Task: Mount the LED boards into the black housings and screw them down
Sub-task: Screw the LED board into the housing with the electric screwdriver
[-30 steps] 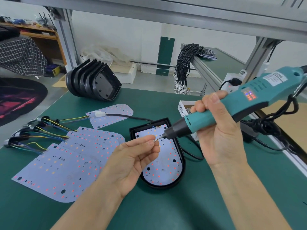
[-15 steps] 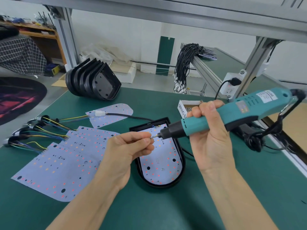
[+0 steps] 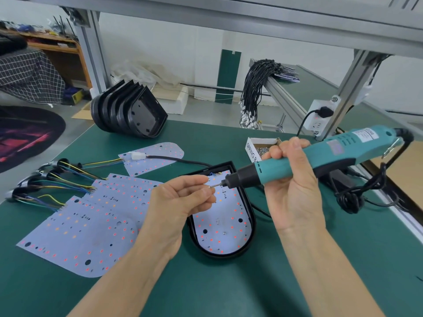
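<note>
The LED board [image 3: 225,221] lies seated in a black housing [image 3: 251,221] on the green worktop [image 3: 251,282], directly below both hands. The left hand [image 3: 180,203] has a narrow grip, thumb and forefinger pinching something small at the driver's bit; the item itself is too small to make out. The right hand [image 3: 290,186] has its grip closed round the teal electric screwdriver [image 3: 297,161], held nearly level with its tip pointing left and meeting the left fingertips [image 3: 209,191] above the board's upper end. Left of the left grip, loose LED boards [image 3: 91,225] lie spread and overlapping, with coloured wire bundles [image 3: 57,184] beyond them. Further back stands a stack of empty black housings [image 3: 128,110]. Just behind the right grip sits a small white box of screws [image 3: 258,147], partly hidden by the fingers. The driver's coiled black cord [image 3: 357,195] lies to the right of that hand.
</note>
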The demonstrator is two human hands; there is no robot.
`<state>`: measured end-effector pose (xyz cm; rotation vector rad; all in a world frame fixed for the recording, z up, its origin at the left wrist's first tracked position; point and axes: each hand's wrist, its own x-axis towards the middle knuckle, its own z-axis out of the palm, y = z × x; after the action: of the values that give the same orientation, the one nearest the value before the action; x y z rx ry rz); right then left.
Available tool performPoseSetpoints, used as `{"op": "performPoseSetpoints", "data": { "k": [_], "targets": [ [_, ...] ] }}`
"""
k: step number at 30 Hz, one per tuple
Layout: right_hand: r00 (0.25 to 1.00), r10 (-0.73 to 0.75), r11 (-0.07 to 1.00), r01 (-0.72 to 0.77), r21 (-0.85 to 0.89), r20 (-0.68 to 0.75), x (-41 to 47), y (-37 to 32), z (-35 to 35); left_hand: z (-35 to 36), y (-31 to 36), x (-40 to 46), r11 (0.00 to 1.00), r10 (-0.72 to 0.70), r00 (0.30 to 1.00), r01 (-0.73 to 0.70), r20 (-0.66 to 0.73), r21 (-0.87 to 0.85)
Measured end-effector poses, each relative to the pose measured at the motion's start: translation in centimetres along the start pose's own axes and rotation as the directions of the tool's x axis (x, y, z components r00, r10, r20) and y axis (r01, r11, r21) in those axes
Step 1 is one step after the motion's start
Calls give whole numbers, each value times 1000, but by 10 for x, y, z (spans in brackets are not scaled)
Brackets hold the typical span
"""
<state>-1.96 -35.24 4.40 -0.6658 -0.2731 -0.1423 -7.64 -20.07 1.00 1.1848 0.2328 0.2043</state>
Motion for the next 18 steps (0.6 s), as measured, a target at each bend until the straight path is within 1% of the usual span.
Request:
{"op": "performPoseSetpoints", "data": {
  "k": [13, 18],
  "targets": [
    [999, 10, 1000, -10, -9, 46, 0, 3, -4, 1, -1, 1, 999, 24, 1000, -24, -11, 35],
    [1000, 15, 1000, -15, 6, 22, 2, 4, -4, 3, -1, 5, 1000, 18, 1000, -18, 10, 19]
  ]
}}
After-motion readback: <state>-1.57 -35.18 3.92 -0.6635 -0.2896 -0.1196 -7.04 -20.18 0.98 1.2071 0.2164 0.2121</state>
